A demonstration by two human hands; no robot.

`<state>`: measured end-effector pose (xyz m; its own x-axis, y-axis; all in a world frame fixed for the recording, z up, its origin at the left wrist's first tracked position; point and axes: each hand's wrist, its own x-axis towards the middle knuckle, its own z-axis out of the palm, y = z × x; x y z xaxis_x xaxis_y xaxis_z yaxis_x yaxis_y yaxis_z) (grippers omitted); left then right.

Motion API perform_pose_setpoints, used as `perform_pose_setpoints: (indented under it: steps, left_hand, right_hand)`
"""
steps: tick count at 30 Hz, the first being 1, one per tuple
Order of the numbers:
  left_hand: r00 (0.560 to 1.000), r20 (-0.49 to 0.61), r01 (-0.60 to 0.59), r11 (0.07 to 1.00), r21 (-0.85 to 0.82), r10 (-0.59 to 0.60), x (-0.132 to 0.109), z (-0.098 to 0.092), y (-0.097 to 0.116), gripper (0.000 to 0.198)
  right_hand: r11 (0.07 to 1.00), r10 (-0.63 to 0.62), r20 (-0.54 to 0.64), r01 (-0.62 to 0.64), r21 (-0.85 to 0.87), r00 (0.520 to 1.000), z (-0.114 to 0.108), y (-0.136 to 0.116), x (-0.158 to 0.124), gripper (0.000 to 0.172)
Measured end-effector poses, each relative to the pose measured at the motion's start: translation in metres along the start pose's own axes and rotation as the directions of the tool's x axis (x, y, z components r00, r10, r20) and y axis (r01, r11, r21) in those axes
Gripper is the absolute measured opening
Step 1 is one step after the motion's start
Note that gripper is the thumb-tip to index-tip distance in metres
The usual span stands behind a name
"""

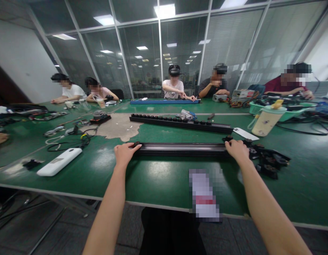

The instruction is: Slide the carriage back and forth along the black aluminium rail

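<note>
A long black bar [182, 149] with a smooth, shiny channel along its length lies crosswise on the green table in front of me. My left hand [124, 153] is closed at its left end, thumb along the near side, beside a small dark round part [137, 143]. At the right end, my right hand [237, 151] is closed over the bar's tip, and its fingertips partly hide what they touch. Just right of that hand is a pile of small black parts [269, 157]. Farther back lies a second black bar [180, 124] carrying a row of round black pieces.
A white power-bank-like device [60, 162] and tangled cables [71, 140] are at left. A blurred phone-like object [205, 194] sits at the near edge. At right stand a cream cup [267, 120] and a green basket [297, 111]. Several people sit across the table [158, 184].
</note>
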<state>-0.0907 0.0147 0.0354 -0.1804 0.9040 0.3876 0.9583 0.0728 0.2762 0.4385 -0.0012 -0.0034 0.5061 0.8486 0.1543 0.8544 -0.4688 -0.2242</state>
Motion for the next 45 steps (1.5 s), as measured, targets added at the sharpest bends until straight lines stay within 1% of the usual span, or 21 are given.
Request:
perform_pose_setpoints:
  steps: [9, 19, 29, 36, 45]
  left_hand:
    - [1.0, 0.008, -0.01, 1.0, 0.022, 0.01, -0.0001, 0.001, 0.0005, 0.053]
    - [1.0, 0.009, -0.016, 1.0, 0.0, 0.016, -0.0007, 0.0005, 0.0017, 0.051]
    - [1.0, -0.002, -0.025, 1.0, 0.001, 0.025, 0.0005, 0.0039, -0.0003, 0.052]
    - [0.999, -0.008, -0.042, 0.999, 0.01, 0.042, 0.0003, 0.0032, 0.0003, 0.053]
    - [0.998, -0.016, -0.058, 0.998, 0.004, 0.059, 0.0013, 0.0047, -0.0016, 0.052]
  right_hand:
    - [1.0, 0.002, -0.008, -0.002, -0.016, 1.0, -0.0015, -0.002, -0.0022, 0.057]
    - [1.0, 0.008, 0.009, -0.008, -0.01, 1.0, 0.0004, -0.0006, 0.0012, 0.058]
    - [1.0, 0.006, 0.018, -0.006, -0.013, 1.0, 0.0008, 0.0004, 0.0027, 0.058]
    - [1.0, 0.006, 0.004, -0.005, -0.018, 1.0, 0.0028, 0.0011, 0.0025, 0.057]
    - [1.0, 0.005, 0.004, -0.005, -0.013, 1.0, 0.0002, -0.0002, 0.0012, 0.056]
